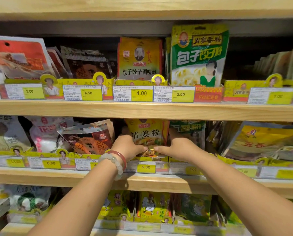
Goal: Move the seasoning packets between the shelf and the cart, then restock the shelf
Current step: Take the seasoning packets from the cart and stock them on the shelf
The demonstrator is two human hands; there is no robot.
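wooden shelf point(142, 110) | yellow price tags point(141, 93) | hands point(152, 147) gripping yellow packets point(147, 133)

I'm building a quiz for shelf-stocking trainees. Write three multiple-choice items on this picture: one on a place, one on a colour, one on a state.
1. Which shelf holds the yellow ginger powder packets that both hands grip?
A. top shelf
B. middle shelf
C. bottom shelf

2. What colour is the solid bangle on the left wrist?
A. red
B. blue
C. black

3. How do the left hand and right hand stand?
A. both hang idle
B. one holds a price tag
C. both clasp the packets from either side

Answers:
1. B: the packets stand on the middle shelf, above the 5.00 tag.
2. A: a red ring sits beside a pale bead bracelet.
3. C: the thumbs meet at the lower front and the fingers wrap round the sides.
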